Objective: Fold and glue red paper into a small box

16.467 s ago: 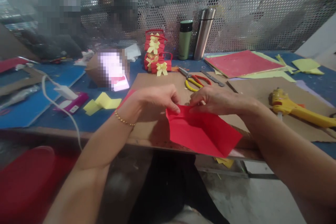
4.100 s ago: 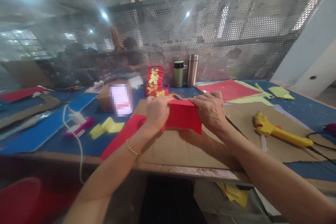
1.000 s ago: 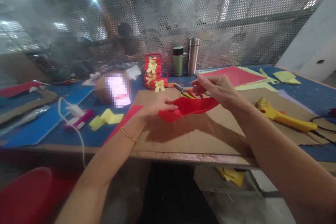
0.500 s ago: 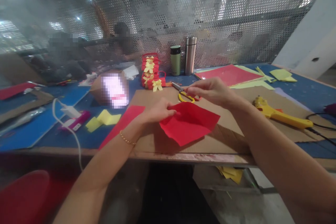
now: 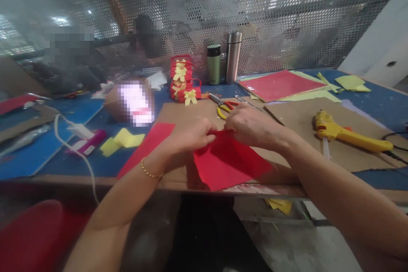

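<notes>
A sheet of red paper (image 5: 229, 163) is held at its far edge between both hands, with its near part hanging over the cardboard toward the table's front edge. My left hand (image 5: 199, 132) pinches the left of that edge. Close beside it, my right hand (image 5: 244, 123) grips the same edge, fingers curled over it. Just beyond the hands lie scissors (image 5: 220, 104) with red and yellow handles, partly hidden by the right hand. Another red sheet (image 5: 149, 142) lies flat under my left forearm.
Small red boxes with yellow bows (image 5: 181, 78) stand at the back, near a green cup (image 5: 213, 64) and a steel flask (image 5: 234, 57). A yellow glue gun (image 5: 350, 136) rests on cardboard at right. Yellow paper pieces (image 5: 124, 139) and a lit, blurred screen (image 5: 136, 103) are at left.
My right hand has come down from above the scissors onto the red paper's far edge, next to my left hand. The sheet's near part now hangs lower. The view has shifted slightly.
</notes>
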The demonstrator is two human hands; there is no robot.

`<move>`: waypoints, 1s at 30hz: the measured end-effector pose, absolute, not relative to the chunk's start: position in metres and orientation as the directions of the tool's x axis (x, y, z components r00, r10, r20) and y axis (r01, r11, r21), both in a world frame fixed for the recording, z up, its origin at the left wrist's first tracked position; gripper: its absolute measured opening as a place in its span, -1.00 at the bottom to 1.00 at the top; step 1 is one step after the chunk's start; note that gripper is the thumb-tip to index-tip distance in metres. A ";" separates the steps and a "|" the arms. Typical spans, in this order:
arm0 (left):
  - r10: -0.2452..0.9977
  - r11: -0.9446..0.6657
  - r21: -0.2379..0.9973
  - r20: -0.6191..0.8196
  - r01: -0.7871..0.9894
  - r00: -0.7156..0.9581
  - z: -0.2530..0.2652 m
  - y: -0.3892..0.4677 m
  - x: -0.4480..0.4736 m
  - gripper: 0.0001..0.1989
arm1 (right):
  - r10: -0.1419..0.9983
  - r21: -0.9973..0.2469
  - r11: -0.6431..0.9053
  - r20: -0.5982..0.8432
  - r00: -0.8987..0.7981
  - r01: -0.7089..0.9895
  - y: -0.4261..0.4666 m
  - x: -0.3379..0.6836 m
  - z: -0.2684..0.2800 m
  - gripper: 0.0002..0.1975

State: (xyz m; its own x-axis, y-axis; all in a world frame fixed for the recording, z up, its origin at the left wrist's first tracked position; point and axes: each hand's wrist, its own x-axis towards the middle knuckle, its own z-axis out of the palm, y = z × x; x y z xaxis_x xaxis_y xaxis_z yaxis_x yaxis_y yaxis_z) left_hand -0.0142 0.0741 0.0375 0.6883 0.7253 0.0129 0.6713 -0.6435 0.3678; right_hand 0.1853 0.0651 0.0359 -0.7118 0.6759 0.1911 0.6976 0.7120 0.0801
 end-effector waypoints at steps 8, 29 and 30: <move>0.705 -0.707 0.236 0.162 0.666 0.691 0.040 0.076 -0.016 -0.72 | 0.736 0.083 0.636 0.234 -0.636 0.767 0.057 0.181 0.043 -0.74; 0.362 -0.663 -0.100 0.825 0.742 0.435 0.021 0.087 -0.019 -0.72 | 0.771 0.044 0.352 0.553 -0.316 0.935 0.044 0.168 0.044 -0.83; 0.318 -0.664 -0.116 0.851 0.739 0.419 0.021 0.087 -0.020 -0.72 | 0.778 0.049 0.334 0.549 -0.305 0.941 0.045 0.168 0.043 -0.84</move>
